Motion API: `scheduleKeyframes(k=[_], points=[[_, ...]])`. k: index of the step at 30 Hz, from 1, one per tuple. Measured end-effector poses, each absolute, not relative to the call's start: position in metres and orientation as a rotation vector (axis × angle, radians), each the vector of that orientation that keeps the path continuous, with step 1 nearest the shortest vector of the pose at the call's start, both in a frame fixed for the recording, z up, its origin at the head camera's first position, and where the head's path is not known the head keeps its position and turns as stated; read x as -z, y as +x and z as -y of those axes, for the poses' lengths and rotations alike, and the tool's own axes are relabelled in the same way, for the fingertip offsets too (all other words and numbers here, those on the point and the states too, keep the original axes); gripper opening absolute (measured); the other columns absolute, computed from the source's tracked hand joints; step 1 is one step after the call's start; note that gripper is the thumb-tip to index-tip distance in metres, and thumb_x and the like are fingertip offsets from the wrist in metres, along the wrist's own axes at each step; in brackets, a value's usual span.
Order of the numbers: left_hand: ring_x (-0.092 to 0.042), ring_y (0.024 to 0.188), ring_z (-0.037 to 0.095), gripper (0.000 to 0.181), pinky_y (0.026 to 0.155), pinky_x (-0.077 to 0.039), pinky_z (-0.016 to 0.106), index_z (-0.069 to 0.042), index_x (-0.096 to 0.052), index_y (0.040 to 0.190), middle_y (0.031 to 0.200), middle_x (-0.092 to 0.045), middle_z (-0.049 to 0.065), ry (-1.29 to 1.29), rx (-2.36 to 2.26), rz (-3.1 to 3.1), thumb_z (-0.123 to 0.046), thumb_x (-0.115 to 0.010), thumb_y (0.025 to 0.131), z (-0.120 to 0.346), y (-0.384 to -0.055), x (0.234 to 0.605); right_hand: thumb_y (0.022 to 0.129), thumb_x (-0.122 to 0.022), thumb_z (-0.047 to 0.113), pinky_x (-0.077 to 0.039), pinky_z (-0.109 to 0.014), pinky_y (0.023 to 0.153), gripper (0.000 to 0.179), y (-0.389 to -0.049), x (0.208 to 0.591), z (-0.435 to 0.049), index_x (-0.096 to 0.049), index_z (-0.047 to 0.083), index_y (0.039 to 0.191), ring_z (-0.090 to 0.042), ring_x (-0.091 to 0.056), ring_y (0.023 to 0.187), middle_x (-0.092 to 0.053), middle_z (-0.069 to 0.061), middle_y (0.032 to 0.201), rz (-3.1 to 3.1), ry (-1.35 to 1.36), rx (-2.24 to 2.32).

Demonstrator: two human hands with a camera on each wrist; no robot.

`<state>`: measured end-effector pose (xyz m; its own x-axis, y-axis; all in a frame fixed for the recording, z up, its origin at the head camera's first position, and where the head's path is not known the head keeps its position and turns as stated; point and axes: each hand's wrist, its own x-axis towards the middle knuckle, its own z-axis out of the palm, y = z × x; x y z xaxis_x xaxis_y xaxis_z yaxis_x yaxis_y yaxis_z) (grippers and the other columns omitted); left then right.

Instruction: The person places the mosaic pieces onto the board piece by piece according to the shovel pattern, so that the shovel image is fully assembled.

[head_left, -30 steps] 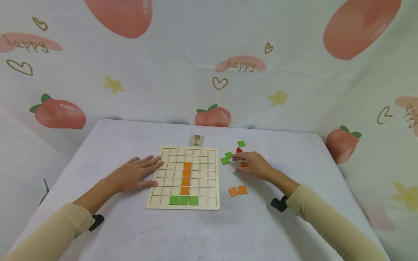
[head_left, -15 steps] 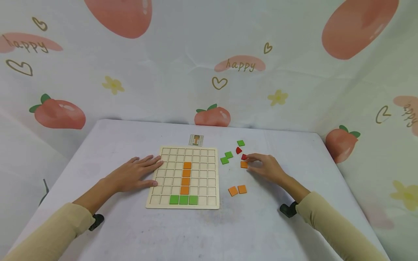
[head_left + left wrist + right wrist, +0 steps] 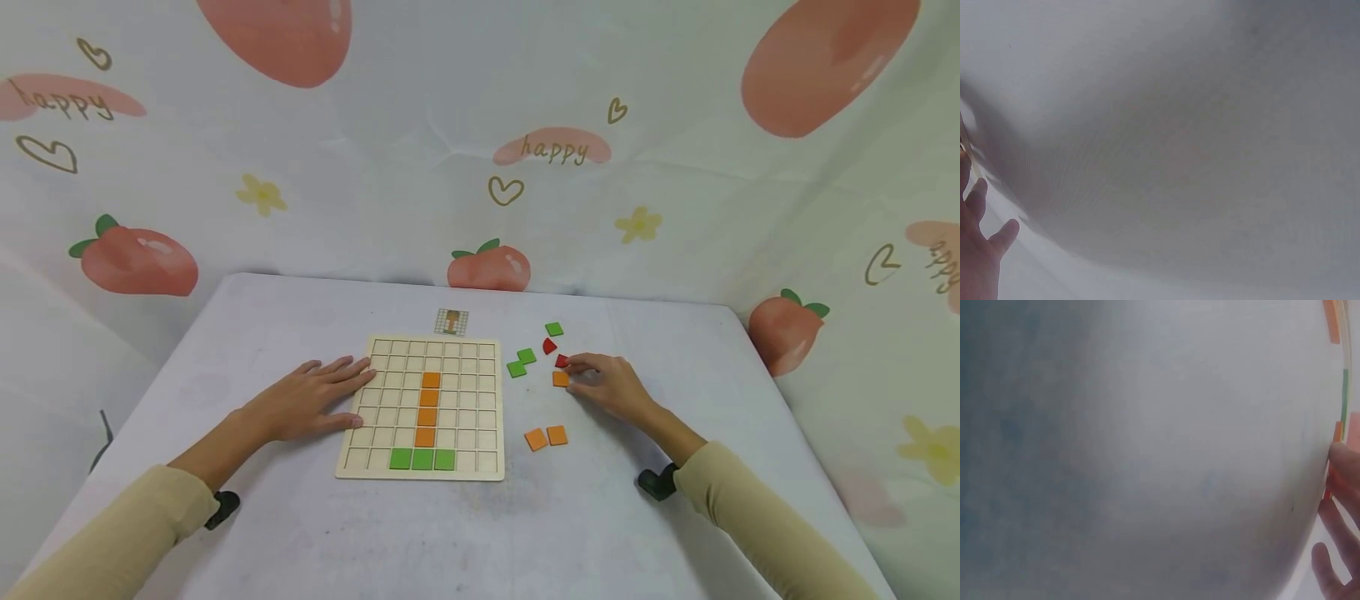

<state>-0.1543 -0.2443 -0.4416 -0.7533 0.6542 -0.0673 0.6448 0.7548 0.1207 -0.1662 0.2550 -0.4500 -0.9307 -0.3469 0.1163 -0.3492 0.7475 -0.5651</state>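
Over the last second your right hand [image 3: 611, 387] has drawn back from beside the loose green square tiles [image 3: 517, 369], uncovering a small red piece [image 3: 562, 361], partly hidden by your fingertips, and over the last half second it has barely shifted. The pale, wood-look grid board [image 3: 476, 417] has the same column of four orange square tiles [image 3: 427, 417] above a row of three green square tiles [image 3: 422, 459], so I judge nothing was added and the work is at picking among loose pieces. Your right fingers are bent, thumb and forefinger a little apart: the forefinger is at the red piece's right edge, the thumb at the lower right of a loose orange square tile [image 3: 561, 379]. Whether either piece is pinched, I can't tell; both lie just beyond your fingertips, to the board's right. A red quarter-circle piece [image 3: 550, 346] lies just past them. Your left hand [image 3: 318, 402] rests with fingers spread at the board's left edge, gripping nothing.
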Motion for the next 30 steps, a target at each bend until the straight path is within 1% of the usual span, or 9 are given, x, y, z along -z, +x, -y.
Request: scheduleKeyframes(k=[10, 15, 18, 23, 25, 30], points=[[-0.032, 0.146, 0.034, 0.079, 0.110, -0.030, 0.062, -0.015, -0.036, 0.156, 0.161, -0.033, 0.007, 1.061, -0.141, -2.837, -0.065, -0.049, 0.095, 0.243, -0.155, 0.441, 0.083, -0.081, 0.008, -0.051, -0.050, 0.093, 0.038, -0.168, 0.449, -0.248, -0.070, 0.002, 0.118, -0.024, -0.068, 0.098, -0.075, -0.005, 0.101, 2.866, 0.636, -0.989], [-0.032, 0.146, 0.034, 0.079, 0.110, -0.031, 0.062, -0.015, -0.036, 0.156, 0.160, -0.033, 0.007, 1.061, -0.136, -2.840, -0.065, -0.049, 0.095, 0.243, -0.154, 0.440, 0.084, -0.080, 0.006, -0.051, -0.050, 0.095, 0.037, -0.170, 0.445, -0.237, -0.069, -0.001, 0.119, -0.025, -0.068, 0.099, -0.075, -0.007, 0.102, 2.857, 0.671, -0.989], [-0.032, 0.146, 0.034, 0.079, 0.110, -0.030, 0.062, -0.015, -0.036, 0.155, 0.160, -0.033, 0.007, 1.063, -0.140, -2.842, -0.065, -0.049, 0.095, 0.244, -0.154, 0.440, 0.083, -0.080, 0.006, -0.052, -0.050, 0.094, 0.038, -0.172, 0.444, -0.228, -0.069, -0.002, 0.119, -0.026, -0.069, 0.097, -0.075, -0.008, 0.102, 2.832, 0.714, -0.986], [-0.033, 0.145, 0.035, 0.078, 0.109, -0.031, 0.062, -0.015, -0.037, 0.155, 0.160, -0.034, 0.007, 1.077, -0.152, -2.846, -0.063, -0.051, 0.095, 0.243, -0.154, 0.441, 0.083, -0.081, 0.009, -0.056, -0.045, 0.085, 0.039, -0.176, 0.441, -0.210, -0.069, -0.001, 0.119, -0.025, -0.069, 0.094, -0.075, -0.007, 0.101, 2.807, 0.767, -0.983], [-0.034, 0.145, 0.035, 0.078, 0.109, -0.032, 0.062, -0.015, -0.038, 0.155, 0.160, -0.035, 0.007, 1.083, -0.150, -2.850, -0.063, -0.051, 0.095, 0.243, -0.154, 0.441, 0.083, -0.081, 0.010, -0.055, -0.044, 0.085, 0.038, -0.179, 0.441, -0.202, -0.070, 0.000, 0.118, -0.024, -0.069, 0.095, -0.075, -0.006, 0.102, 2.802, 0.789, -0.973], [-0.034, 0.144, 0.035, 0.078, 0.108, -0.033, 0.062, -0.014, -0.038, 0.155, 0.159, -0.035, 0.007, 1.087, -0.148, -2.852, -0.063, -0.051, 0.095, 0.243, -0.154, 0.441, 0.082, -0.082, 0.011, -0.051, -0.045, 0.094, 0.040, -0.184, 0.440, -0.182, -0.069, 0.002, 0.119, -0.020, -0.070, 0.098, -0.075, -0.003, 0.103, 2.799, 0.856, -0.933]])
